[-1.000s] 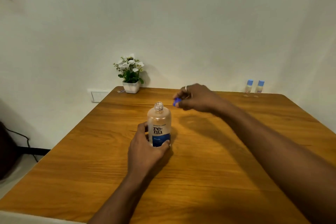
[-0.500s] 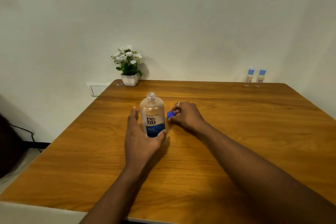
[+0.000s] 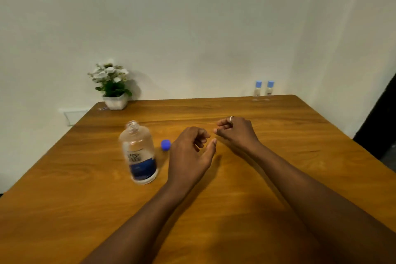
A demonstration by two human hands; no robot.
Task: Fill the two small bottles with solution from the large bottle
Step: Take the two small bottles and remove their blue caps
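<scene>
The large clear bottle (image 3: 139, 152) with a blue label stands uncapped on the wooden table (image 3: 235, 199), left of centre. Its blue cap (image 3: 165, 144) lies on the table just right of it. My left hand (image 3: 190, 156) hovers right of the cap, fingers apart, holding nothing. My right hand (image 3: 237, 133) is further right with its fingers curled and a ring on one finger; nothing shows in it. Two small bottles (image 3: 263, 90) with light blue caps stand side by side at the table's far right edge, by the wall.
A small white pot of white flowers (image 3: 113, 87) stands at the far left corner of the table. A white wall socket (image 3: 72, 115) sits beside that corner. A dark shape (image 3: 379, 122) is at the right edge of view.
My left hand has let go of the large bottle and moved right. My right hand has put the blue cap down beside the bottle and drawn away to the right.
</scene>
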